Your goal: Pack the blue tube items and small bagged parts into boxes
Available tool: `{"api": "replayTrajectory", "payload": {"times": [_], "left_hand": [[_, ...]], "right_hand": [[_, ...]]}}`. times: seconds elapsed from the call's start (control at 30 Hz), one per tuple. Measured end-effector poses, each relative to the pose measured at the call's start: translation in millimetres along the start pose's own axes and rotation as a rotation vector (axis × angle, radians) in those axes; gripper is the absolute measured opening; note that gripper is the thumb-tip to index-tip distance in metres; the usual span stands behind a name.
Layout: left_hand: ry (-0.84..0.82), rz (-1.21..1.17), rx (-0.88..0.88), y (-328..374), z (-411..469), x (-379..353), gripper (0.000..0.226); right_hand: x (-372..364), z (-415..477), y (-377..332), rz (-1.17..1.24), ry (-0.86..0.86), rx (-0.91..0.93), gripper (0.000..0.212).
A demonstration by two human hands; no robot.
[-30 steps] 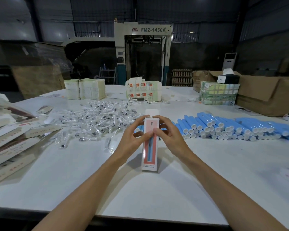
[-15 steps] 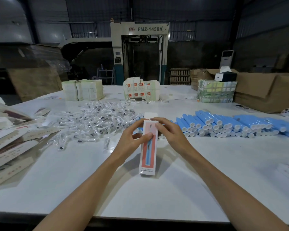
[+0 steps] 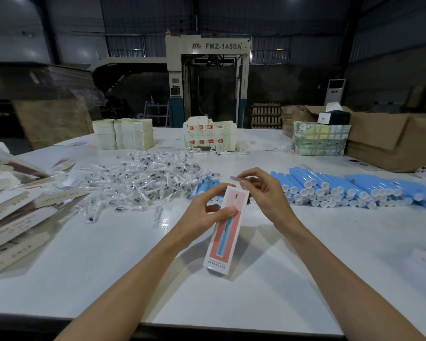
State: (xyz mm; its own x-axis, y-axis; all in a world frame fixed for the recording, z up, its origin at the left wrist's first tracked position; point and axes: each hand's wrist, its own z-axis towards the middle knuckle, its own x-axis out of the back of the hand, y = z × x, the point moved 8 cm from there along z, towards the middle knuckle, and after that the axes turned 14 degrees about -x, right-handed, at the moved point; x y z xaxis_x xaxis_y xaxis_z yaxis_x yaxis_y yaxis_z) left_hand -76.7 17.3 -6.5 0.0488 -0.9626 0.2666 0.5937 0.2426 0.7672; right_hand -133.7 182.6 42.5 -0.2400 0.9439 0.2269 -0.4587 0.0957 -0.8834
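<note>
At the centre of the frame the left hand (image 3: 204, 212) grips a slim box (image 3: 223, 239) with a pink front and a blue tube shape running down its middle. The fingers (image 3: 213, 207) curl behind the box and the thumb presses on its front near the upper end. The box is tilted, with its lower end toward the bottom of the frame and close over the white tabletop (image 3: 108, 262); whether it touches cannot be told.

The right hand (image 3: 266, 195) sits just up and right of the box's upper end. Its thumb and forefinger pinch a thin flap (image 3: 234, 178) above that end, and the other fingers are loosely curled. Whether the flap is joined to the box cannot be told.

The blue tubes (image 3: 342, 190) lie packed in a long row at the middle right, white ends facing forward, and a few more show just behind the left hand. The bagged parts (image 3: 143, 178), small clear packets, are heaped left of centre. Flat boxes (image 3: 15, 217) overlap along the left edge.

At the far side of the tabletop stand pale card stacks (image 3: 123, 134), printed cartons (image 3: 209, 136) and a wrapped bundle (image 3: 320, 140), with a brown cardboard box (image 3: 391, 146) at the upper right. Behind them is a machine (image 3: 208, 70) marked FMZ-1450A
</note>
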Motion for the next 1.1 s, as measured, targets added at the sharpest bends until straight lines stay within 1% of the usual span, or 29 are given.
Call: {"api": "replayTrajectory", "payload": {"times": [0.17, 0.27, 0.37, 0.47, 0.67, 0.83, 1.1], "left_hand": [[0.032, -0.008, -0.018, 5, -3, -2, 0.057], [0.094, 0.022, -0.053, 9, -2, 2, 0.054], [0.11, 0.037, -0.061, 11, -2, 3, 0.054], [0.111, 0.05, -0.082, 13, -2, 2, 0.055], [0.124, 0.048, -0.089, 14, -3, 5, 0.059], [0.136, 0.016, -0.094, 17, -4, 4, 0.073], [0.129, 0.038, -0.119, 22, -5, 3, 0.07]], "right_hand": [[-2, 0, -6, -0.139, -0.025, 0.073, 0.012], [-6, -2, -10, -0.076, -0.072, 0.035, 0.019], [-8, -2, -7, 0.004, -0.038, -0.046, 0.025], [-7, -1, -6, 0.076, 0.019, -0.111, 0.02], [-7, -2, -3, 0.169, -0.035, -0.185, 0.01], [-2, -2, 0, 0.218, -0.033, -0.252, 0.009], [-1, -2, 0, 0.244, -0.085, -0.283, 0.009]]}}
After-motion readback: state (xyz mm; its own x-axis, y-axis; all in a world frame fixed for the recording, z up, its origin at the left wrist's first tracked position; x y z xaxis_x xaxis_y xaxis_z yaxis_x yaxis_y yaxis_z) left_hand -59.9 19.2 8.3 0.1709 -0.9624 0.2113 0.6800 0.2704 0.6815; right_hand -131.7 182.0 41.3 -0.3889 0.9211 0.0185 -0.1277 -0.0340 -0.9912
